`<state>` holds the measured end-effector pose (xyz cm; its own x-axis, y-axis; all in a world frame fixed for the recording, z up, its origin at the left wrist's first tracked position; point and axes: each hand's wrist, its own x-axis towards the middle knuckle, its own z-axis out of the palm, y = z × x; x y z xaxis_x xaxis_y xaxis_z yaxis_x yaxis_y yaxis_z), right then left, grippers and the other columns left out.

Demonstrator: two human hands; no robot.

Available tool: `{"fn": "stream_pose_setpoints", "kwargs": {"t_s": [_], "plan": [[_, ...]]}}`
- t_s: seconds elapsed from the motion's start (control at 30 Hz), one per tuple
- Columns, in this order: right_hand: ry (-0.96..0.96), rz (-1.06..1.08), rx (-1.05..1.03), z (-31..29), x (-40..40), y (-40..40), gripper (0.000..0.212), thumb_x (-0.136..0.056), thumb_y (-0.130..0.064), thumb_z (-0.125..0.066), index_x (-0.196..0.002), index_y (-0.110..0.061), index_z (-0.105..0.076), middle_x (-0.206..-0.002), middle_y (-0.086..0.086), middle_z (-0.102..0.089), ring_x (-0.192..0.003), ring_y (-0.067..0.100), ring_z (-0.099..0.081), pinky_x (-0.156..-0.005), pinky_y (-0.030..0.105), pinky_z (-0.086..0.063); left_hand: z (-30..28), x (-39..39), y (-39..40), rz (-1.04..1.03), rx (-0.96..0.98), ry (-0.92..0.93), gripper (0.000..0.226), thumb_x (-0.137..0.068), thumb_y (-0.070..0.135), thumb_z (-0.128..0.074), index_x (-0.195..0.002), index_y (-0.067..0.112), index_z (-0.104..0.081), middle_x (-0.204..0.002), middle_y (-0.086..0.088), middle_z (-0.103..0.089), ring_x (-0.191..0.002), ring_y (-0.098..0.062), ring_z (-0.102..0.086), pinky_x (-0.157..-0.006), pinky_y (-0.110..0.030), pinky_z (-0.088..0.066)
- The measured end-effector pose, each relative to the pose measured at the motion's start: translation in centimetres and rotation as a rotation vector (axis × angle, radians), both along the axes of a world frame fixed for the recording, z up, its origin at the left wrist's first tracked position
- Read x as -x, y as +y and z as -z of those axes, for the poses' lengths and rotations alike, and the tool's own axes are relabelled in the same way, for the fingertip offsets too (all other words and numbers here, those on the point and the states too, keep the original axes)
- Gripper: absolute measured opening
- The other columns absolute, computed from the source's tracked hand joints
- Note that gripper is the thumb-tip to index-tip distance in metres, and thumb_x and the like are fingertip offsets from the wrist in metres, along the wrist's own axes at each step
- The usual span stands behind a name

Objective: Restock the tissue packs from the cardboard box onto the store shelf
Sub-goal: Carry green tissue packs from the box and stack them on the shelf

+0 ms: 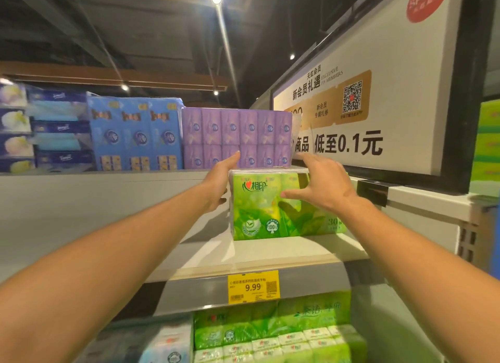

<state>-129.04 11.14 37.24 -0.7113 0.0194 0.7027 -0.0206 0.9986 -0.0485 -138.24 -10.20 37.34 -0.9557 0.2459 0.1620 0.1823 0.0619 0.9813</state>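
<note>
Your green tissue pack (273,208) stands upright on the grey store shelf (270,251), right of centre, above the yellow 9.99 price tag (253,287). Your left hand (219,184) lies against the pack's left side, fingers straight, thumb raised. Your right hand (322,184) grasps the pack's top right, thumb across the front face, fingers curled over the top. Purple tissue packs (236,138) sit on the far higher ledge, blue packs (135,135) to their left.
</note>
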Motion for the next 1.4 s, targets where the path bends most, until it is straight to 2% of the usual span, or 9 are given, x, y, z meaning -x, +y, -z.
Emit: {"fn": "stream_pose_setpoints", "kwargs": {"t_s": [0.2,0.33,0.53,0.67,0.8,0.9,1.03,1.23,1.4], "plan": [[0.036,0.049,0.14,3.3,-8.7,-4.3,0.099,-0.067,-0.066,-0.077,-0.146,-0.018,-0.042,-0.145,0.004,-0.053,-0.132,0.024,-0.049,-0.109,0.038,-0.039,1.8,-7.8,-2.5,-0.213,0.27,0.514,0.056,-0.092,0.058,-0.055,-0.134,0.022,-0.051,-0.138,-0.006,-0.056,-0.124,-0.029,-0.053,-0.103,-0.042,-0.043],[0.041,0.103,0.213,8.4,-17.2,-7.7,0.092,-0.069,-0.061,-0.079,-0.143,-0.016,-0.048,-0.141,0.007,-0.057,-0.128,0.025,-0.053,-0.106,0.035,-0.04,6.3,-14.9,-3.1,0.037,0.186,0.747,0.043,-0.084,0.054,-0.061,-0.114,0.024,-0.06,-0.12,0.0,-0.064,-0.113,-0.019,-0.059,-0.092,-0.039,-0.05],[-0.004,0.364,0.306,19.1,-33.8,-12.6,0.095,-0.064,-0.072,-0.07,-0.138,-0.015,-0.052,-0.133,0.007,-0.062,-0.12,0.024,-0.058,-0.102,0.032,-0.041,17.0,-27.7,-1.6,0.589,0.274,0.639,0.047,-0.078,0.056,-0.066,-0.107,0.019,-0.069,-0.106,0.0,-0.071,-0.102,-0.015,-0.065,-0.091,-0.032,-0.048],[-0.061,0.608,0.443,25.7,-47.5,-14.6,0.099,-0.06,-0.078,-0.061,-0.136,-0.015,-0.053,-0.131,0.006,-0.063,-0.119,0.023,-0.06,-0.102,0.034,-0.044,23.5,-38.6,0.7,0.928,0.365,0.481,0.05,-0.077,0.054,-0.07,-0.111,0.018,-0.068,-0.106,-0.003,-0.071,-0.102,-0.018,-0.066,-0.097,-0.039,-0.05],[-0.095,0.877,0.627,31.5,-63.5,-17.0,0.102,-0.063,-0.075,-0.071,-0.143,-0.015,-0.048,-0.142,0.004,-0.055,-0.13,0.021,-0.051,-0.109,0.028,-0.033,28.7,-52.3,2.6,1.211,0.467,0.459,0.053,-0.078,0.052,-0.074,-0.12,0.022,-0.067,-0.116,-0.005,-0.07,-0.107,-0.018,-0.065,-0.1,-0.034,-0.047],[0.01,1.073,0.849,35.1,-76.0,-20.5,0.095,-0.067,-0.061,-0.081,-0.144,-0.019,-0.046,-0.145,0.0,-0.051,-0.134,0.017,-0.046,-0.108,0.024,-0.03,31.7,-64.3,3.1,1.388,0.525,0.508,0.058,-0.079,0.061,-0.07,-0.126,0.029,-0.064,-0.121,0.005,-0.067,-0.114,-0.012,-0.061,-0.102,-0.034,-0.046],[0.173,1.335,1.037,39.1,-93.0,-26.2,0.095,-0.065,-0.064,-0.08,-0.144,-0.024,-0.046,-0.146,-0.003,-0.05,-0.136,0.017,-0.045,-0.11,0.03,-0.032,35.0,-82.2,2.8,1.636,0.529,0.537,0.086,-0.061,0.087,-0.053,-0.129,0.034,-0.061,-0.13,0.006,-0.064,-0.117,-0.013,-0.06,-0.104,-0.036,-0.045],[0.42,1.69,1.184,42.6,-117.2,-36.6,0.089,-0.068,-0.064,-0.078,-0.142,-0.023,-0.048,-0.138,-0.004,-0.056,-0.126,0.017,-0.053,-0.101,0.034,-0.044,40.1,-109.5,-0.8,1.985,0.536,0.372,0.053,-0.085,0.06,-0.064,-0.13,0.032,-0.061,-0.13,0.008,-0.062,-0.12,-0.012,-0.057,-0.102,-0.033,-0.044],[0.662,1.919,1.268,44.5,-128.8,-42.4,0.084,-0.065,-0.067,-0.075,-0.134,-0.024,-0.053,-0.124,-0.003,-0.062,-0.111,0.017,-0.058,-0.089,0.034,-0.049,42.2,-123.8,-3.5,2.162,0.577,0.267,0.046,-0.091,0.049,-0.064,-0.13,0.026,-0.06,-0.126,0.002,-0.061,-0.113,-0.012,-0.057,-0.087,-0.026,-0.04]]}}
